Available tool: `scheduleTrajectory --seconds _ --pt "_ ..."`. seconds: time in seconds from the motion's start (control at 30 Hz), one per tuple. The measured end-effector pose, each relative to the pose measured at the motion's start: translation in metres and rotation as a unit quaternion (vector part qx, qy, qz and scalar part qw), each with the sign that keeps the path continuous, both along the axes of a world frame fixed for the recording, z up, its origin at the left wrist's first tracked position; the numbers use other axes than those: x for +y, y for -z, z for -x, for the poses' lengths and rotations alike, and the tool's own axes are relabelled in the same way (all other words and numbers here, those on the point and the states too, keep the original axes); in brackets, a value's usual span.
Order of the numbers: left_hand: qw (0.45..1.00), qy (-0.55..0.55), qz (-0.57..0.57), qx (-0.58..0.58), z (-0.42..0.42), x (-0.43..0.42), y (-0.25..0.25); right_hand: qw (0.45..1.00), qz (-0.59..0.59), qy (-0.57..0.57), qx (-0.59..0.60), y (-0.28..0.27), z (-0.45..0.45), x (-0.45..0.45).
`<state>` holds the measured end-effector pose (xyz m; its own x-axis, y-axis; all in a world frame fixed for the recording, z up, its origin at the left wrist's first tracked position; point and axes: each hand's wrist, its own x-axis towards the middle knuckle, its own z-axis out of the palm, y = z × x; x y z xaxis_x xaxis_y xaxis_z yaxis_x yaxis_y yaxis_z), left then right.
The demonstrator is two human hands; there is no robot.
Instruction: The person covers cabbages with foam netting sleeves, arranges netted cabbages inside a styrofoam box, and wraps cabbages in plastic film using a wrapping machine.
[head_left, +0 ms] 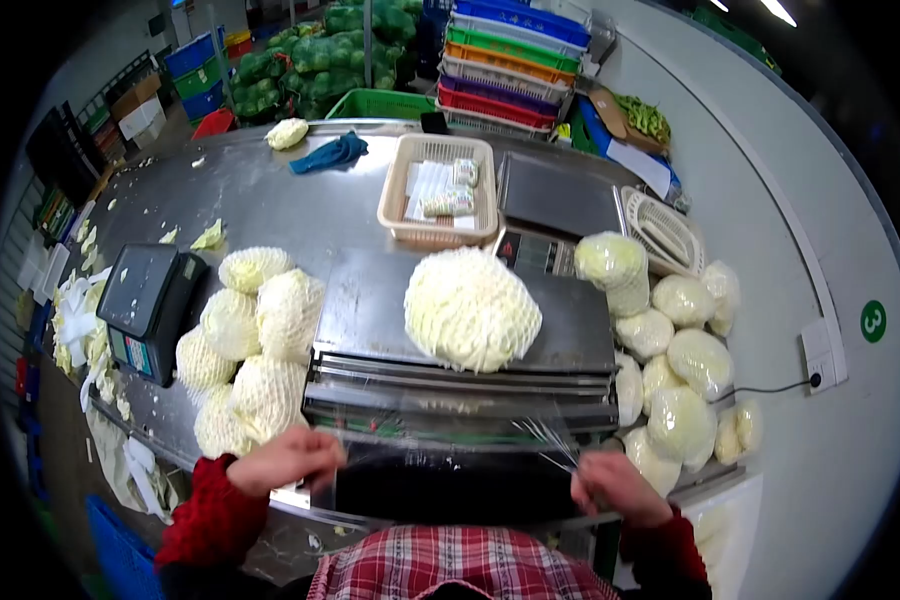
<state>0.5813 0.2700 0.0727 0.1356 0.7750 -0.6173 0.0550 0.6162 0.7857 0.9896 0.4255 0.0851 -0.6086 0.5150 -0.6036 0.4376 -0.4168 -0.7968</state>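
A cabbage in a white foam net (pixel 472 310) rests on the metal top of the wrapping machine (pixel 360 310). Both hands are in front of the machine, below the cabbage. My left hand (pixel 295 460) is closed at the left, beside the netted cabbages (pixel 268 398). My right hand (pixel 618 486) is closed at the right, near the film-wrapped cabbages (pixel 682 422). Clear plastic film (pixel 545 436) shows beside my right hand and stretches faintly between the two hands, each pinching an edge.
A black scale (pixel 142 310) stands at the left. Behind the machine are a beige basket (pixel 437 236) with label rolls, a blue cloth (pixel 331 153) and a second scale (pixel 558 195). Stacked crates (pixel 510 70) stand at the back. A white wall (pixel 770 290) bounds the right side.
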Motion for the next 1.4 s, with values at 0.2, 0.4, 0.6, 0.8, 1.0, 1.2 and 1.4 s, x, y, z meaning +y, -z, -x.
scheduleTrajectory --seconds 0.2,0.4,0.6,0.8,1.0,1.2,1.4 --pt "0.797 -0.321 -0.489 -0.15 -0.015 0.153 -0.085 0.791 -0.159 0.272 0.524 -0.04 0.083 0.131" --pt "0.892 -0.135 -0.279 0.329 0.019 0.249 0.09 0.912 -0.175 0.259 0.266 0.137 0.139 0.195" --pt "0.631 0.106 -0.582 0.502 0.02 0.212 0.094 0.859 -0.473 0.029 0.194 0.118 0.123 0.183" --pt "0.699 0.037 -0.59 0.403 0.001 0.205 0.07 0.768 -0.628 -0.107 0.072 0.096 0.127 0.174" --pt "0.902 0.125 -0.367 0.191 -0.011 0.084 -0.016 0.926 -0.297 -0.2 0.118 0.027 0.074 0.052" --pt "0.963 -0.085 0.056 -0.248 -0.037 -0.046 0.079 0.981 0.156 0.033 0.113 0.092 0.022 -0.044" --pt "0.96 -0.229 -0.159 -0.035 -0.102 -0.107 0.081 0.931 -0.33 0.136 0.078 0.115 0.032 -0.109"
